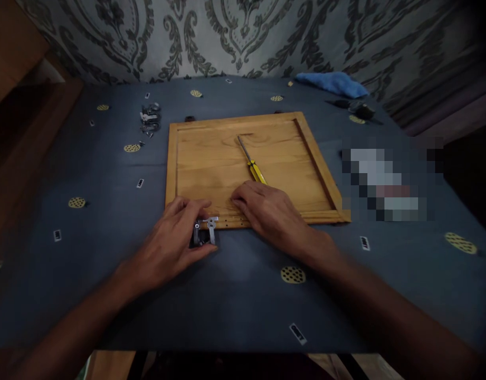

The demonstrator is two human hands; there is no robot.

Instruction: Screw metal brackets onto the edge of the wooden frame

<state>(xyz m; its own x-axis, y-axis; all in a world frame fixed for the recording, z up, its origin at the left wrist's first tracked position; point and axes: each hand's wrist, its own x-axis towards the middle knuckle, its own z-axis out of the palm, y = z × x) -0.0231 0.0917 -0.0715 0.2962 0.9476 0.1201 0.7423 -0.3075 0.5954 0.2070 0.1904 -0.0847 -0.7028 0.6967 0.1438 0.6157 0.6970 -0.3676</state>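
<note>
A framed wooden panel (211, 163) lies flat on the dark blue tablecloth, with several small holes along its near edge. My left hand (179, 227) grips a metal hinge (206, 231) between thumb and fingers at the near left edge of the panel. Over the panel's near edge, right of the hinge, my right hand (270, 214) has its fingers curled together; whatever they pinch is hidden. Just beyond that hand, a screwdriver with a yellow handle (256, 171) rests on the panel, its shaft pointing away and to the left.
More metal hinges (150, 119) and small bits lie left of the panel's far corner. A blue cloth (333, 84) and a dark tool (361, 110) are at the back right. Right of the panel is a blurred-out object (385, 179). Patterned wall behind; wooden furniture at left.
</note>
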